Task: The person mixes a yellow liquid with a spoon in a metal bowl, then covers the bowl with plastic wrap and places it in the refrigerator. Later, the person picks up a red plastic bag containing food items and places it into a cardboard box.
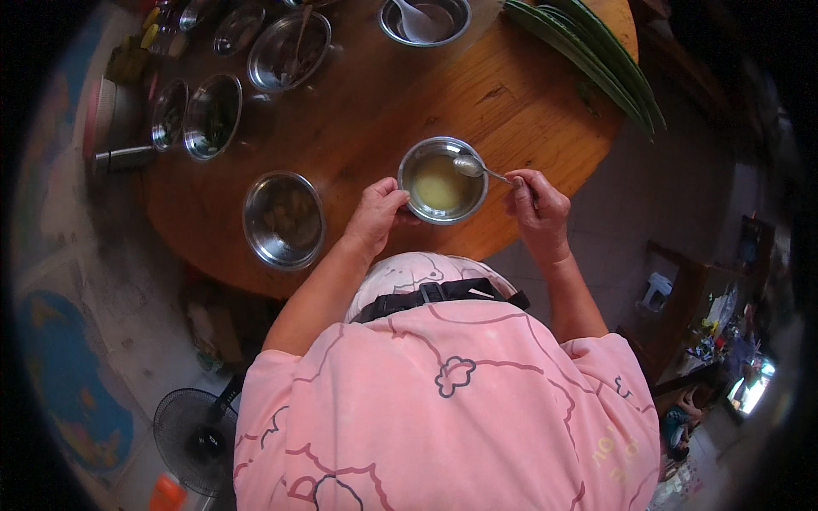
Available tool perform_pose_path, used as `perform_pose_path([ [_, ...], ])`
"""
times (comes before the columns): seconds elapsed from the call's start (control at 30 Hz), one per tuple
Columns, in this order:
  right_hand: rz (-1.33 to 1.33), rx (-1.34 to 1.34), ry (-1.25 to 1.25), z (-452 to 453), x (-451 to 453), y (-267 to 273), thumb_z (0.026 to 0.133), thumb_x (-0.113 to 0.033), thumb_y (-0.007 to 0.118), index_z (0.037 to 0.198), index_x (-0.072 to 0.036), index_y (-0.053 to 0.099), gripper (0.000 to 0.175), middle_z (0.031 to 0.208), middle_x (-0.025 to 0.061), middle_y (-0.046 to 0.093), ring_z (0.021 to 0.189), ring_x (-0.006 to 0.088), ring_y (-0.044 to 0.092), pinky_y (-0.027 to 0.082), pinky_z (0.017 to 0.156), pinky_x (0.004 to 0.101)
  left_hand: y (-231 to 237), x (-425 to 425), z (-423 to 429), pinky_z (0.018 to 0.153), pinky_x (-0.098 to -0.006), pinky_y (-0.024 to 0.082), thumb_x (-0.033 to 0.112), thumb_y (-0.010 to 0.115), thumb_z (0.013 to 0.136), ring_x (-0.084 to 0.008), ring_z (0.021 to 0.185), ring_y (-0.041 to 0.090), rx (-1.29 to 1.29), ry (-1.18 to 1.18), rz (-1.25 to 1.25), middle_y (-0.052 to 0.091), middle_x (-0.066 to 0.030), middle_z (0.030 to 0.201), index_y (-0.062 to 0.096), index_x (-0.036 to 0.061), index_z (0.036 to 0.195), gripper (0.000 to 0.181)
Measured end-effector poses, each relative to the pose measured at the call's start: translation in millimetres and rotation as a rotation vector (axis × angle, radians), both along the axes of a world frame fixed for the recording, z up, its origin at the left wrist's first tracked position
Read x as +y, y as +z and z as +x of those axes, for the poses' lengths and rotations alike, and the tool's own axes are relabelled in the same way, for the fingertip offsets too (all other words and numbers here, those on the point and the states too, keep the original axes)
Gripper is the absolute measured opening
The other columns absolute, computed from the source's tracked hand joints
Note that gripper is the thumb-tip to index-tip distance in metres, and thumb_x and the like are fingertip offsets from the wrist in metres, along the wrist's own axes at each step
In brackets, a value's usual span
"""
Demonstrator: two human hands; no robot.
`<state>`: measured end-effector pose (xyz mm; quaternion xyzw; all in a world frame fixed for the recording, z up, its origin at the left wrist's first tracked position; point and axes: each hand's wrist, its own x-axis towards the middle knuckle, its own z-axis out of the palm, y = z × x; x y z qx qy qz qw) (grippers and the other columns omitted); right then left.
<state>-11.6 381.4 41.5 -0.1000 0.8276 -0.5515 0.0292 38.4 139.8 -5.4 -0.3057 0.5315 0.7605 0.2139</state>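
A round steel bowl with pale yellow liquid in it is before me, at the near edge of a wooden table. My left hand grips its left rim, thumb on top and fingers below. Between the thumb and fingers of my right hand is the handle of a metal spoon. The spoon's bowl is over the liquid near the right rim; whether it touches the liquid I cannot tell. Left of my left hand stands a wider steel bowl holding brownish pieces of food.
On the wooden table, a steel bowl with a white ladle stands at the far side. Long green leaves overhang the right edge. Several steel bowls crowd the left. A black fan stands on the floor at lower left.
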Motion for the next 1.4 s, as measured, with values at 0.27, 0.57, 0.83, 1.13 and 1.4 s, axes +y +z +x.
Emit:
perform_pose_path([
  [0.27, 0.043, 0.002, 0.094, -1, 0, 15, 0.092, -0.004, 0.053, 0.092, 0.000, 0.062, 0.009, 0.062, 0.0022, 0.057, 0.052, 0.0056, 0.055, 0.044, 0.047, 0.0189, 17, -3, 8, 0.063, -0.0285, 0.055, 0.006, 0.049, 0.086, -0.0134, 0.070, 0.062, 0.019, -0.006, -0.008, 0.063, -0.0058, 0.080, 0.058, 0.0037, 0.091, 0.011],
  [0.57, -0.105, -0.183, 0.068, 1, -4, 8, 0.093, -0.007, 0.052, 0.091, -0.002, 0.063, 0.013, 0.064, 0.0024, 0.060, 0.054, 0.0059, 0.057, 0.047, 0.047, 0.0197, 28, -1, 12, 0.065, -0.0280, 0.054, 0.007, 0.049, 0.087, -0.0129, 0.073, 0.062, 0.042, -0.017, -0.016, 0.062, -0.0051, 0.082, 0.059, 0.0039, 0.093, 0.012],
  [0.83, -0.324, -0.412, 0.047, 3, -4, 4, 0.096, -0.013, 0.049, 0.095, -0.002, 0.063, 0.018, 0.065, 0.0023, 0.060, 0.056, 0.0062, 0.056, 0.048, 0.050, 0.0194, 24, -3, 14, 0.063, -0.0269, 0.054, 0.008, 0.048, 0.088, -0.0122, 0.071, 0.062, 0.070, -0.028, 0.033, 0.062, -0.0047, 0.080, 0.059, 0.0044, 0.092, 0.012],
  [1.13, 0.026, -0.109, 0.391, 5, 4, 27, 0.092, -0.003, 0.052, 0.092, -0.003, 0.064, 0.012, 0.065, 0.0028, 0.058, 0.054, 0.0084, 0.055, 0.046, 0.048, 0.0205, 29, -3, 15, 0.062, -0.0262, 0.053, 0.010, 0.049, 0.088, -0.0124, 0.069, 0.062, 0.043, 0.002, 0.008, 0.063, -0.0058, 0.079, 0.059, 0.0034, 0.092, 0.013],
  [1.4, 0.009, 0.087, 0.357, 2, 2, 33, 0.089, 0.001, 0.053, 0.093, -0.003, 0.064, 0.012, 0.066, 0.0042, 0.058, 0.055, 0.0095, 0.056, 0.044, 0.047, 0.0217, 26, -5, 16, 0.061, -0.0265, 0.053, 0.010, 0.050, 0.087, -0.0134, 0.068, 0.062, 0.062, 0.010, 0.000, 0.063, -0.0064, 0.078, 0.060, 0.0026, 0.091, 0.013],
])
